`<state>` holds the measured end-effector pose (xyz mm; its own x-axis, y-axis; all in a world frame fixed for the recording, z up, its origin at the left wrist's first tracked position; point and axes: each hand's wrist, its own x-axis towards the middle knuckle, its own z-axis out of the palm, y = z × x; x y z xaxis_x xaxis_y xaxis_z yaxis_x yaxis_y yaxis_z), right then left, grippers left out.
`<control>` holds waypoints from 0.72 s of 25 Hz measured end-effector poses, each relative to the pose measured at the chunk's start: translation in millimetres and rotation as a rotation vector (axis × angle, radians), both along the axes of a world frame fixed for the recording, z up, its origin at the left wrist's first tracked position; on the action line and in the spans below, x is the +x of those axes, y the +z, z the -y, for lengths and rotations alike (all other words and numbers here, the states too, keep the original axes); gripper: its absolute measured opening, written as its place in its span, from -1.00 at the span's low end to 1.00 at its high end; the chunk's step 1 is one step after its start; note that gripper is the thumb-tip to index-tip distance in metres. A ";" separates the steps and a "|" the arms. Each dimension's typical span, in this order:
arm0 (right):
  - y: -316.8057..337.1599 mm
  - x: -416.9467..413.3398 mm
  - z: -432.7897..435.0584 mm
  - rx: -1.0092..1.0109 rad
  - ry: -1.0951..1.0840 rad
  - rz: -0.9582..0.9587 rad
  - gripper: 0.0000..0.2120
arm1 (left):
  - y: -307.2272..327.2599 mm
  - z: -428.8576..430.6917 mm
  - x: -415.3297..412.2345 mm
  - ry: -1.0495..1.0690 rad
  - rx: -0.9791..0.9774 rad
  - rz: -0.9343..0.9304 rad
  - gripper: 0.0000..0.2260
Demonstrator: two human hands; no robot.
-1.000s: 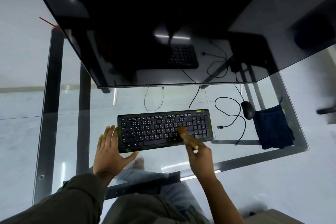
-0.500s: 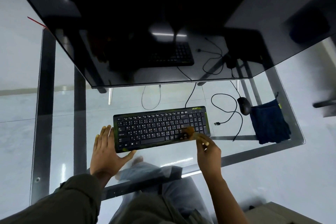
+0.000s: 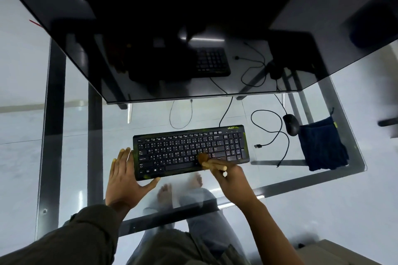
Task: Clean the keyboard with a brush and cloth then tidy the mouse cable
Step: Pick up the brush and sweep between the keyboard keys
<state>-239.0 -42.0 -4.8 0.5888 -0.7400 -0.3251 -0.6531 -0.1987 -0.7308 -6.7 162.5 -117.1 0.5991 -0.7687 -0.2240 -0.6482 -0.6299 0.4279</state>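
Left hand (image 3: 126, 180) braces keyboard (image 3: 189, 150) left edge; right hand (image 3: 233, 180) holds brush (image 3: 210, 162).

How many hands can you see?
2. The left hand lies flat against the left end of the keyboard; the right hand holds a wooden brush on its keys.
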 end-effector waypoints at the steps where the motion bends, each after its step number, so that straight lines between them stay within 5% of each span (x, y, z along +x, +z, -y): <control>1: -1.1 -1.1 6.3 -0.020 -0.015 0.012 -0.84 | 0.0 1.6 -0.1 -0.001 0.006 0.000 0.03; 4: -5.1 -5.8 23.4 -0.156 -0.290 0.046 -0.86 | -0.2 1.5 0.3 0.000 0.007 -0.004 0.02; 8: -14.2 2.2 13.4 0.046 -0.005 0.054 -0.82 | 0.9 2.0 -2.0 0.013 0.009 0.021 0.02; 12: -20.4 -1.0 37.0 -0.105 -0.257 0.017 -0.84 | 4.8 6.6 -4.9 0.012 0.000 0.043 -0.01; 16: -13.4 10.2 36.6 0.038 0.044 0.079 -0.77 | 4.7 5.8 -3.3 0.002 0.012 0.057 -0.03; 18: -10.0 9.9 45.3 -0.016 0.003 0.088 -0.85 | 5.5 5.2 -4.6 -0.007 0.027 0.056 -0.02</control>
<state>-229.1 -87.3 -14.8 0.6169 -0.7430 -0.2596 -0.5856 -0.2130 -0.7821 -11.2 157.3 -111.7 0.6062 -0.7669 -0.2105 -0.6749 -0.6362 0.3739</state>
